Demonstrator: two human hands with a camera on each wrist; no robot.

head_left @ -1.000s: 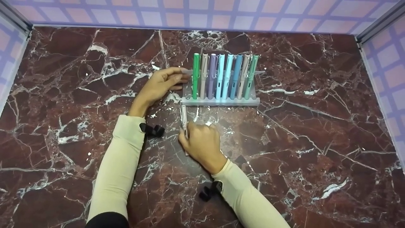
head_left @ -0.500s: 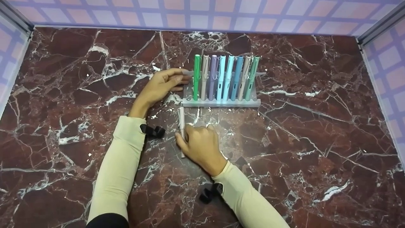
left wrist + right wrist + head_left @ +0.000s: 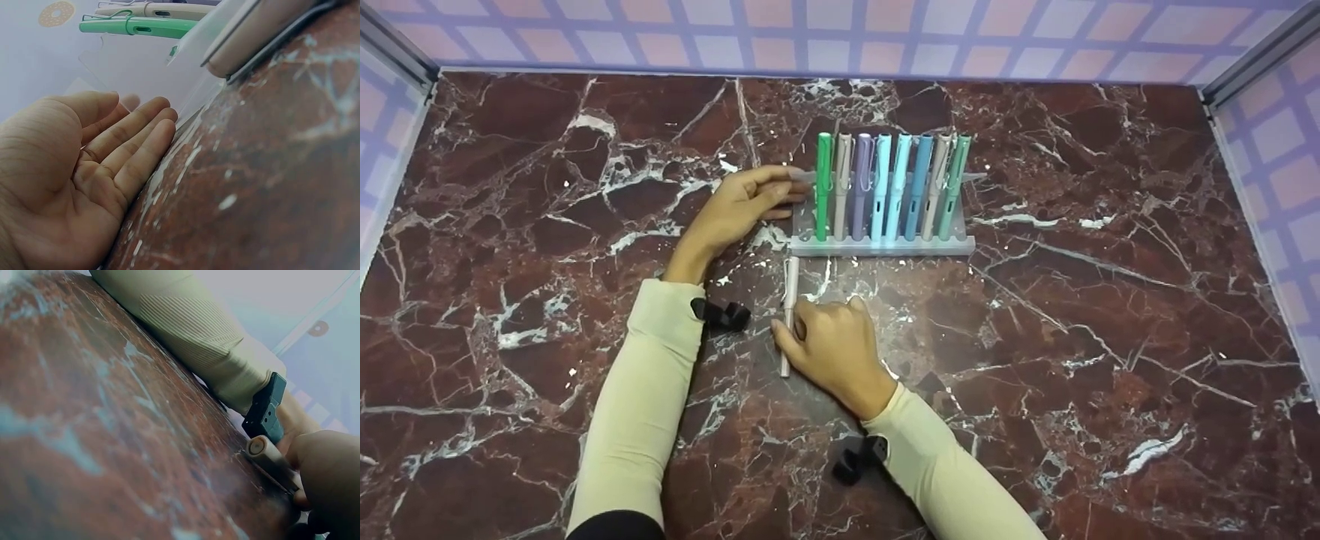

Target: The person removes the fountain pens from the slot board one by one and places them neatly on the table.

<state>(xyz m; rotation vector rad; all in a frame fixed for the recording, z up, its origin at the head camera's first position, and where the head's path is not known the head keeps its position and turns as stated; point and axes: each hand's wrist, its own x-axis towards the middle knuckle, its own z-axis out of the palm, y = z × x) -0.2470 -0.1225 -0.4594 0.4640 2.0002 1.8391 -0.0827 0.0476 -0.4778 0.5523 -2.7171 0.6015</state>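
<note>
On marble (image 3: 1110,352) between checked walls (image 3: 930,37), the right hand (image 3: 838,343) pinches a pen (image 3: 791,283), shifted leftward; the left hand (image 3: 735,204), straight-fingered, touches the rack (image 3: 941,247).

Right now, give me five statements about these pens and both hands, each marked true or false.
1. Eight pens stand in the rack. True.
2. In the head view, the leftmost racked pen is purple. False: it is bright green.
3. The right hand is on the loose pen. True.
4. The left hand holds a pen. False: it is at the rack's left end, without a pen.
5. The two light-blue pens stand at opposite ends. False: they are side by side.
</note>
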